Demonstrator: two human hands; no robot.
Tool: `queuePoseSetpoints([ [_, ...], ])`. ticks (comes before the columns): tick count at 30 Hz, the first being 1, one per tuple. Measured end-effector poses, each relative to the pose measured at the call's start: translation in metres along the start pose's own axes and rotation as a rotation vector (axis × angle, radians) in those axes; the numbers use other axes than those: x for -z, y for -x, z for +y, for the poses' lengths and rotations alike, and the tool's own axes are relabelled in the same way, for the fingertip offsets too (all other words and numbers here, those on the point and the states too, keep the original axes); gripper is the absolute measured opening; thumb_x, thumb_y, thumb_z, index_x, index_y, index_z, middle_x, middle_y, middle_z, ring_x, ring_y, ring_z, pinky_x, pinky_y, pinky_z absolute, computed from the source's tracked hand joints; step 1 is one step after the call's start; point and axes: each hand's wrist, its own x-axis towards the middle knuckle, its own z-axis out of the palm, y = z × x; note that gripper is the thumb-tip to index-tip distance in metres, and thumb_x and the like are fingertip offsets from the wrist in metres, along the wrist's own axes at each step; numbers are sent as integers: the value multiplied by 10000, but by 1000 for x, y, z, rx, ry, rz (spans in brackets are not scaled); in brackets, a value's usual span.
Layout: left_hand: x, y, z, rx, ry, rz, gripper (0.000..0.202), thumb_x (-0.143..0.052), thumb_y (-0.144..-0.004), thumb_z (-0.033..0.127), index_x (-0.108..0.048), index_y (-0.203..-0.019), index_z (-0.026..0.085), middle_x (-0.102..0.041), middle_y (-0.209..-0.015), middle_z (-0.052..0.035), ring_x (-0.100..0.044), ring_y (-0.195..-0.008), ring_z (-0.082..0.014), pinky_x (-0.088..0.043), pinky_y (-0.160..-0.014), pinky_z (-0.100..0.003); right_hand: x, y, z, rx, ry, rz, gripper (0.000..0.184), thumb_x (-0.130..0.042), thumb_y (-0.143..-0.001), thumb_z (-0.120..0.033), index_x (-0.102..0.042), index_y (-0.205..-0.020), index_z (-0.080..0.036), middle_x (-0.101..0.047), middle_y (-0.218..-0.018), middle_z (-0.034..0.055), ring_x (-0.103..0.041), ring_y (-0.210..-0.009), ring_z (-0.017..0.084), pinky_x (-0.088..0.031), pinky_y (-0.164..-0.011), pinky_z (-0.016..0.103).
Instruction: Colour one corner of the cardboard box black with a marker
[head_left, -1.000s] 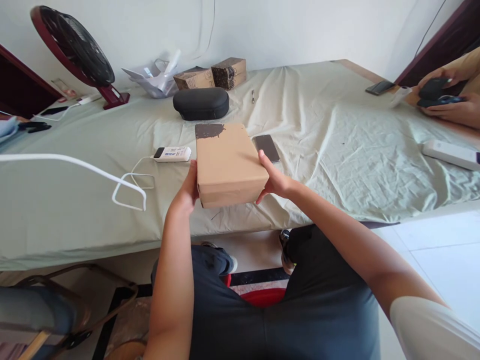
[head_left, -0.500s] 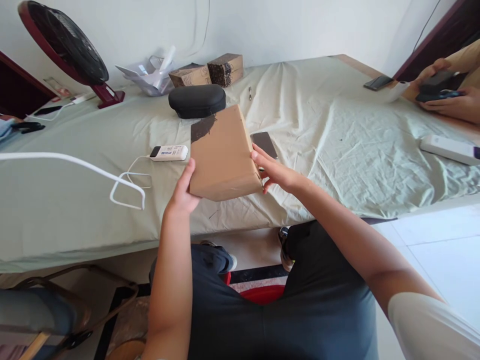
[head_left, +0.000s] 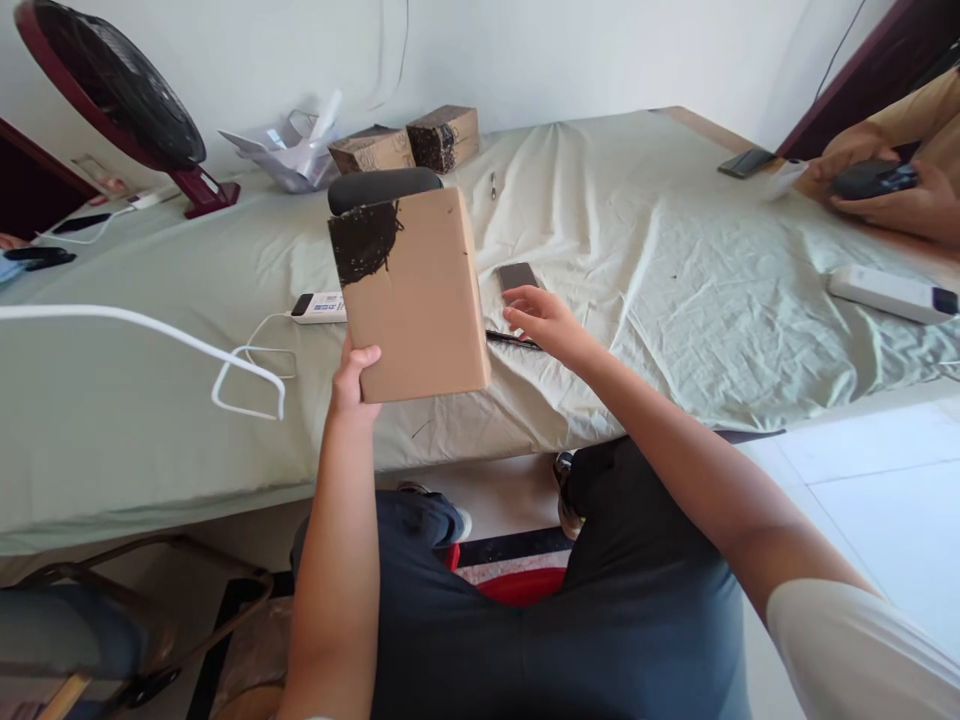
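A brown cardboard box point(head_left: 420, 310) with a black scribbled patch at its upper left corner is held up over the table, its broad face toward me. My left hand point(head_left: 354, 378) grips its lower left corner, thumb on the face and the other fingers hidden behind. My right hand point(head_left: 541, 318) is off the box, just to its right, with the fingers apart and nothing in them. Under that hand lies a thin black pen-like stick point(head_left: 513, 341), partly covered by the box and the fingers. A dark phone point(head_left: 517, 275) rests right behind the hand.
Behind the box are a black case point(head_left: 382, 187), two smaller cardboard boxes point(head_left: 444, 138) and a plastic basket point(head_left: 289, 160). A fan point(head_left: 112, 90) stands at far left. A white power strip point(head_left: 319, 307) and cable lie left. At right, another person's hands point(head_left: 892, 185) hold a dark object.
My right hand has let go of the cardboard box and moved slightly away. The box has tilted up and shifted left in my left hand, uncovering the black stick.
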Motion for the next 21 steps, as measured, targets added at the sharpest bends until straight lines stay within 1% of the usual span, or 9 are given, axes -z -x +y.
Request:
queuePoseSetpoints([
  [1,1,0,1,-73,-31,-9,598,-857,-569,256,-715,-1149,222,-772,-1113,-24,-680,-1165,-269,-553,-1031,-362,0,-5,7,-2,146,21,356,-637,-988,-296,-715,-1298,-140,-757,-1121,111,-709,-922,215,-604,-852,369],
  [3,4,1,1,-234,-101,-24,685,-830,-580,202,-681,-1247,240,-742,-1257,-5,-648,-1205,-236,-521,-1037,-319,-3,-12,19,10,441,3,308,-604,-1001,-207,-734,-1262,-109,-768,-1184,145,-706,-1030,243,-556,-990,398],
  [5,6,2,-2,-342,-170,-28,716,-784,-648,198,-632,-1346,249,-711,-1342,3,-630,-1247,-223,-496,-1063,-316,-13,-13,25,32,683,-86,370,-601,-1036,-238,-697,-1366,-102,-732,-1317,180,-669,-1188,291,-500,-1076,414],
  [7,8,3,-5,-368,-217,-14,747,-734,-704,211,-575,-1431,267,-695,-1377,13,-624,-1281,-221,-482,-1095,-330,-26,-12,28,49,832,-168,437,-635,-1045,-312,-657,-1440,-125,-675,-1416,200,-600,-1304,339,-462,-1108,433],
  [9,9,3,-8,-369,-258,-3,795,-718,-706,236,-534,-1479,282,-685,-1394,14,-615,-1318,-236,-475,-1118,-346,-39,-12,30,38,898,-192,416,-631,-1049,-311,-658,-1425,-137,-643,-1446,215,-546,-1351,368,-437,-1118,451],
  [11,10,3,-11,-352,-291,3,824,-730,-682,261,-523,-1480,275,-666,-1426,-5,-592,-1367,-264,-469,-1145,-363,-48,-15,31,11,927,-174,346,-550,-1077,-256,-669,-1370,-116,-634,-1442,231,-528,-1359,374,-426,-1120,455],
  [15,11,3,-17,-336,-304,-17,915,-789,-621,288,-504,-1489,243,-579,-1568,-67,-493,-1513,-330,-415,-1243,-407,-49,-21,32,-70,935,-128,366,-357,-1117,-188,-626,-1326,-55,-623,-1435,281,-619,-1242,365,-487,-996,437],
  [18,12,4,-21,-354,-285,-71,1022,-838,-601,272,-466,-1552,212,-535,-1617,-120,-408,-1595,-351,-355,-1296,-412,-43,-22,26,-124,911,-109,379,-299,-1136,-240,-561,-1359,-81,-663,-1377,282,-696,-1061,344,-518,-822,415],
  [21,11,5,-24,-351,-278,-100,1031,-848,-634,269,-445,-1580,201,-524,-1634,-132,-418,-1592,-342,-353,-1301,-412,-42,-20,17,-146,896,-116,364,-318,-1149,-338,-546,-1366,-155,-741,-1249,233,-720,-1006,348,-522,-776,403],
])
